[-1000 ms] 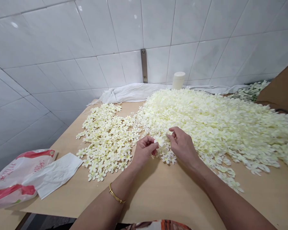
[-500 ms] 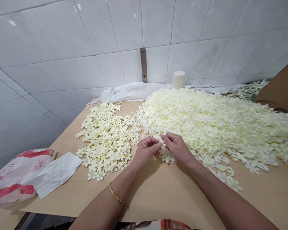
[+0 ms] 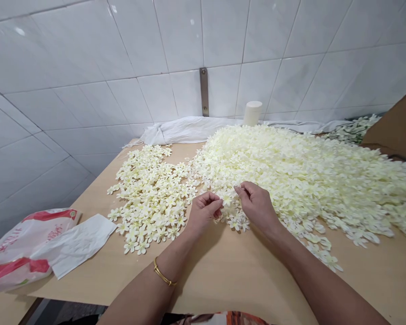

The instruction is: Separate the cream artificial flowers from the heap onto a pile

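Over the front edge of a big heap of cream-white artificial flowers [image 3: 307,167], both of my hands hover close together. My left hand [image 3: 205,210] is closed in a pinch, thumb against the curled fingers; whatever it holds is too small to make out among the white petals behind. To its right, my right hand [image 3: 257,203] also pinches thumb to fingertips, a short gap from the left, and its contents cannot be told from the blossoms. Left of my hands lies a flatter spread of single five-petalled flowers [image 3: 152,194] with yellowish centres.
A red-and-white plastic packet [image 3: 30,253] and a white tissue [image 3: 81,246] lie at the table's left edge. Behind the heap stand a white cup [image 3: 252,113] and a crumpled white cloth [image 3: 189,128] along the tiled wall. Brown cardboard [image 3: 395,126] rises at the right.
My right hand has moved right and slightly up, away from the left, widening the gap between them. My left hand has shifted slightly left, still pinched.
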### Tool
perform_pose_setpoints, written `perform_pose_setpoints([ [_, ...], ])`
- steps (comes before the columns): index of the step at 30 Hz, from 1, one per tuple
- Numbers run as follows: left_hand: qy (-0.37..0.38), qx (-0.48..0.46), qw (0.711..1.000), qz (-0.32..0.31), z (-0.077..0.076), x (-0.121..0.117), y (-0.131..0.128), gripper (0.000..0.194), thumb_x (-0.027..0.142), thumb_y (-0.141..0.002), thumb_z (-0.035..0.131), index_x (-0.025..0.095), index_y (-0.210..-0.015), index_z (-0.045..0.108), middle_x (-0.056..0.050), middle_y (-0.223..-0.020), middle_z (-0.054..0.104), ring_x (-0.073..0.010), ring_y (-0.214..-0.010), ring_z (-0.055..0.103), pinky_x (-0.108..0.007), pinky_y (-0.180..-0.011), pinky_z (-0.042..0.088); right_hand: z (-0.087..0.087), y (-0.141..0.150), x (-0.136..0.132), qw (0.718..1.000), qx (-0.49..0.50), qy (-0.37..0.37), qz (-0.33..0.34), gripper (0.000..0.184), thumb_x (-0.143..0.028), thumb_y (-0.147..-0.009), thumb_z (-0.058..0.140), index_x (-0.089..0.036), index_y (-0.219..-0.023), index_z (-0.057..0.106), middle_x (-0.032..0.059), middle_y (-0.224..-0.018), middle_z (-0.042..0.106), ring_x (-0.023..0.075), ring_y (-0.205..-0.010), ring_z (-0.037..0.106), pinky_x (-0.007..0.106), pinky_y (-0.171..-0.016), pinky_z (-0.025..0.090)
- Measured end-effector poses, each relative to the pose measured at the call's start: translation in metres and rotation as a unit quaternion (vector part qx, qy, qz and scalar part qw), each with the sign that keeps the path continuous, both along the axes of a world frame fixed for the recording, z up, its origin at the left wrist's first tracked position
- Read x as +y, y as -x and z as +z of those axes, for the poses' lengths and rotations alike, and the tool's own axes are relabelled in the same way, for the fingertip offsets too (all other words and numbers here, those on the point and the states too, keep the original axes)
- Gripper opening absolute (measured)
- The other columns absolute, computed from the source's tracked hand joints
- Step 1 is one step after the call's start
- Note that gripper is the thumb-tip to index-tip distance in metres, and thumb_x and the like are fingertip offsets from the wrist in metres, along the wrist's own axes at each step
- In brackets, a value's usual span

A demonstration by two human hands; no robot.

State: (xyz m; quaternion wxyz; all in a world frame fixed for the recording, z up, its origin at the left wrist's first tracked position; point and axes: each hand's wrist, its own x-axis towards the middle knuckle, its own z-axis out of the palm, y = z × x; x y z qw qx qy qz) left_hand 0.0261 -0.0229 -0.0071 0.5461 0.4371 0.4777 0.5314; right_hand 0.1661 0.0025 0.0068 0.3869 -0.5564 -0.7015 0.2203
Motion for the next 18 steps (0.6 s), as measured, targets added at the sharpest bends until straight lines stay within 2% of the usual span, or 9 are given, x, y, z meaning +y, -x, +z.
perform_pose_setpoints([
  [3,-0.010,0.013,1.000,0.017,0.0020,0.0002,0.0011,0.013,0.022,-0.064,0.060,0.014,-0.055,0.055,0.003,-0.045,0.049,-0.0063,-0.042,0.042,-0.020,-0.045,0.035,0.0047,-0.0057,0.0004,0.998,-0.063,0.014,0.000,0.015,-0.029,-0.077,0.044,-0.018,-0.075,0.055,0.0007,-0.059,0.051,0.0148,-0.057,0.047,0.026,-0.054,0.032],
  [5,-0.018,0.021,0.999,0.024,0.0025,0.0000,0.0014,0.014,0.023,-0.065,0.060,0.014,-0.056,0.054,0.003,-0.046,0.050,-0.0063,-0.042,0.043,-0.020,-0.045,0.035,0.0070,-0.0077,-0.0001,0.996,-0.084,0.007,-0.015,0.023,-0.031,-0.075,0.047,-0.017,-0.089,0.057,0.0030,-0.067,0.055,0.0159,-0.059,0.049,0.027,-0.056,0.034],
  [7,-0.024,0.026,0.999,0.021,0.0024,-0.0004,0.0013,0.014,0.023,-0.066,0.060,0.014,-0.057,0.054,0.002,-0.047,0.051,-0.0065,-0.042,0.043,-0.020,-0.045,0.035,0.0082,-0.0079,-0.0008,0.997,-0.074,-0.018,-0.026,0.027,-0.035,-0.076,0.048,-0.016,-0.093,0.058,0.0051,-0.076,0.056,0.0153,-0.059,0.048,0.027,-0.056,0.036],
  [9,-0.033,0.029,0.999,0.007,0.0023,-0.0013,0.0009,0.015,0.024,-0.067,0.060,0.014,-0.058,0.054,0.002,-0.048,0.051,-0.0067,-0.042,0.043,-0.020,-0.045,0.035,0.0077,-0.0065,-0.0014,1.000,-0.030,-0.004,0.006,0.029,-0.038,-0.076,0.048,-0.016,-0.093,0.058,0.0052,-0.079,0.055,0.0130,-0.055,0.045,0.027,-0.054,0.035],
  [11,-0.044,0.028,0.999,-0.010,0.0025,-0.0027,0.0002,0.015,0.024,-0.067,0.060,0.014,-0.058,0.055,0.002,-0.048,0.050,-0.0070,-0.043,0.044,-0.020,-0.046,0.036,0.0055,-0.0043,-0.0014,0.996,0.029,0.056,0.070,0.029,-0.039,-0.074,0.051,-0.016,-0.090,0.057,0.0028,-0.074,0.053,0.0114,-0.053,0.042,0.025,-0.051,0.035],
  [13,-0.052,0.027,0.998,-0.018,0.0030,-0.0039,-0.0006,0.015,0.024,-0.068,0.060,0.014,-0.058,0.054,0.003,-0.047,0.049,-0.0073,-0.043,0.044,-0.020,-0.046,0.036,0.0024,-0.0022,-0.0009,0.982,0.087,0.114,0.122,0.022,-0.038,-0.073,0.052,-0.016,-0.078,0.055,-0.0006,-0.064,0.048,0.0105,-0.052,0.040,0.024,-0.049,0.033],
  [15,-0.052,0.026,0.998,-0.016,0.0032,-0.0045,-0.0014,0.014,0.025,-0.068,0.060,0.015,-0.060,0.054,0.003,-0.050,0.051,-0.0069,-0.044,0.045,-0.020,-0.047,0.036,0.0000,-0.0009,-0.0003,0.974,0.127,0.131,0.134,0.020,-0.036,-0.074,0.050,-0.017,-0.066,0.050,-0.0033,-0.056,0.042,0.0099,-0.051,0.037,0.023,-0.048,0.031],
  [18,-0.043,0.018,0.999,-0.013,0.0031,-0.0041,-0.0023,0.015,0.029,-0.070,0.060,0.015,-0.069,0.056,0.002,-0.058,0.055,-0.0062,-0.045,0.046,-0.020,-0.047,0.037,-0.0007,0.0000,-0.0004,0.977,0.139,0.122,0.105,0.024,-0.037,-0.075,0.048,-0.018,-0.061,0.045,-0.0049,-0.051,0.036,0.0089,-0.048,0.032,0.022,-0.045,0.027],
])
